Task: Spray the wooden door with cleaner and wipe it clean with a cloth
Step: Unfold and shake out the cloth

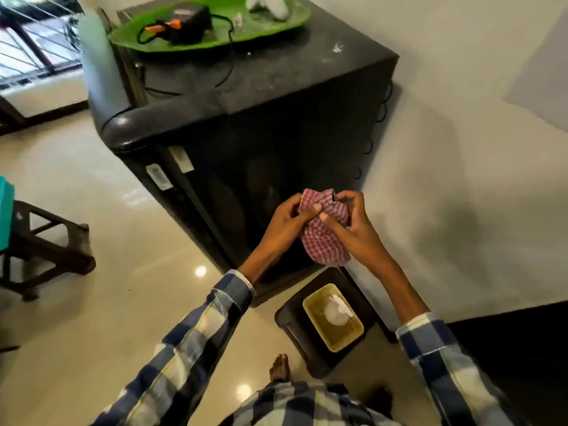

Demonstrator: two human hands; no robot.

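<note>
A red-and-white checked cotton cloth (322, 229) is shown bunched between both hands at chest height, beside a black refrigerator (246, 127). The left hand (284, 222) and right hand (353, 224) are each curled round it, thumbs pinching the upper folds; the cloth's long axis hangs downward. Neither hand is nearer. No wooden door can be identified. A white object, possibly a spray bottle, lies in the yellow plastic tub (344, 336) below, indistinct.
</note>
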